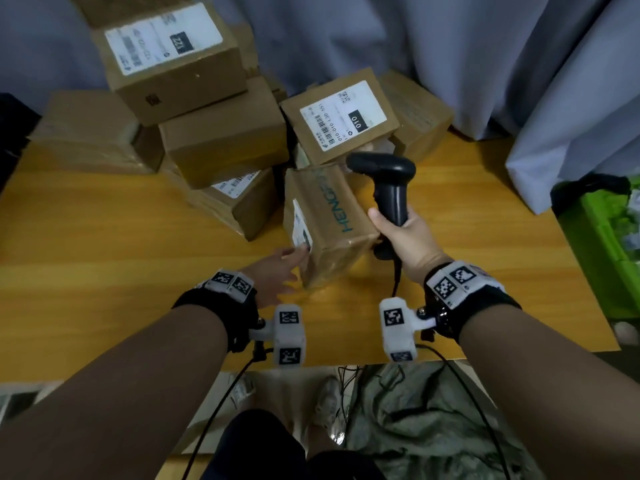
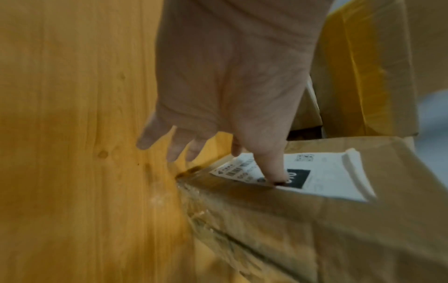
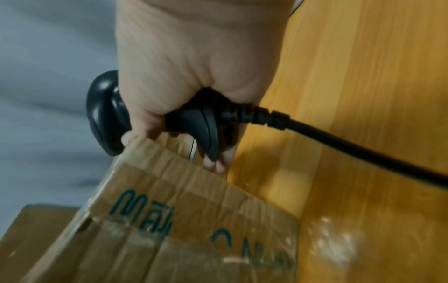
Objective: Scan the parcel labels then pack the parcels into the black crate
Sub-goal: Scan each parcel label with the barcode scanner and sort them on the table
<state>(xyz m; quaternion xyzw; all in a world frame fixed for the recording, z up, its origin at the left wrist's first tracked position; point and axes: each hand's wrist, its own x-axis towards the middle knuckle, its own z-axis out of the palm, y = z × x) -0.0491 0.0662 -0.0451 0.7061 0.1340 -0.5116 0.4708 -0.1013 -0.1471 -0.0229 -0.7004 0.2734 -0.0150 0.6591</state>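
Observation:
A brown cardboard parcel with teal lettering stands tilted on the wooden table, its white label on the left face. My left hand is at that face with straight, spread fingers. Its thumb touches the label, and the other fingers point down beside the parcel. My right hand grips the handle of a black barcode scanner at the parcel's right side. The scanner's cable trails away, and my right fingers meet the parcel's edge.
Several more cardboard parcels are piled at the back of the table, among them a large one and one with a label facing up. Grey curtains hang behind. A green crate stands off the table's right end.

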